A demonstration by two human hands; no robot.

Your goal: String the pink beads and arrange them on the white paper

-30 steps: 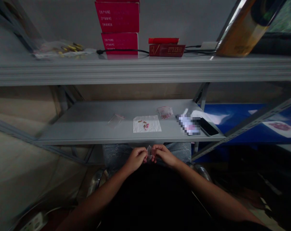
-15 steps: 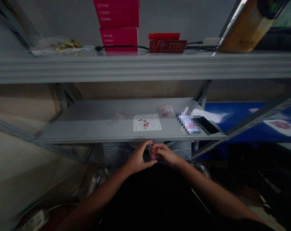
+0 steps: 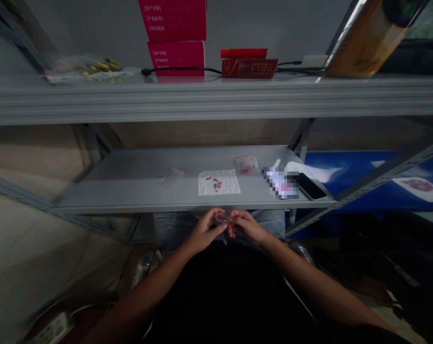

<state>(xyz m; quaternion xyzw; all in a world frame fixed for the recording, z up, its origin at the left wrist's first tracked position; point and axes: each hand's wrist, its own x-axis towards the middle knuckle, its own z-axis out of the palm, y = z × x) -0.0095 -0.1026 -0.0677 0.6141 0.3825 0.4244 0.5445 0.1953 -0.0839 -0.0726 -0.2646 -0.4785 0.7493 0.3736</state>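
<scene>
Just short of the lower shelf [image 3: 137,184], the left hand [image 3: 204,231] and right hand [image 3: 249,226] are pinching a clear plastic bag [image 3: 221,218] between them, its long axis unclear, while capsules [image 3: 219,185] on a white sheet [image 3: 231,184] are lying straight ahead.

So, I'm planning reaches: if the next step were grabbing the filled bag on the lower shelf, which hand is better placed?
Probably the right hand: it lies nearly in line with the filled bag, while the left hand is farther left. Both seem occupied with clear plastic.
</scene>
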